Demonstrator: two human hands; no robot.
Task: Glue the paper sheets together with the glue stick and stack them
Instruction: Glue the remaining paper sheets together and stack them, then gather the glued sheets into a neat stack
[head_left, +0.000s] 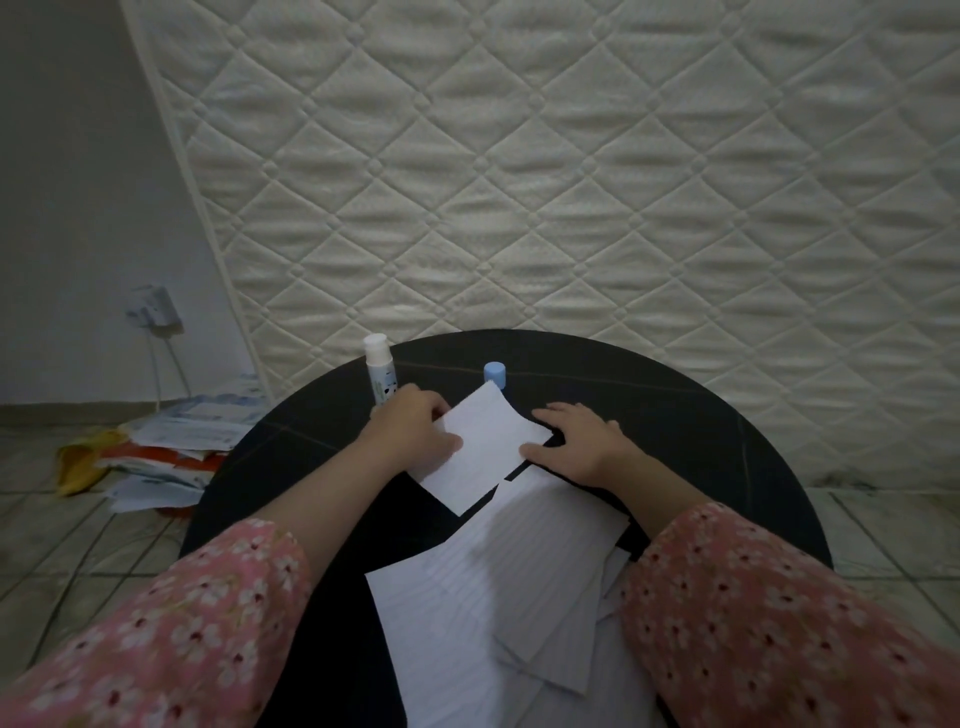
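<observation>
Paper sheet (485, 447), white, rectangular and slightly curled at its far edge, lay on the round black table (675, 415). The left hand (415, 431) gripped its left edge with thumb on top; the right hand (576, 441) rested flat, fingers straight, at its right corner. More lined sheets (498, 597) overlapped nearer the person. The uncapped glue stick (380, 375) stood upright beside its blue cap (495, 375).

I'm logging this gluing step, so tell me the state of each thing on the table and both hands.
glue stick: upright, uncapped
blue cap: off, standing apart
small sheet: held by both hands
paper pile: loose, overlapping
left hand: pinching the sheet
right hand: flat, pressing
</observation>
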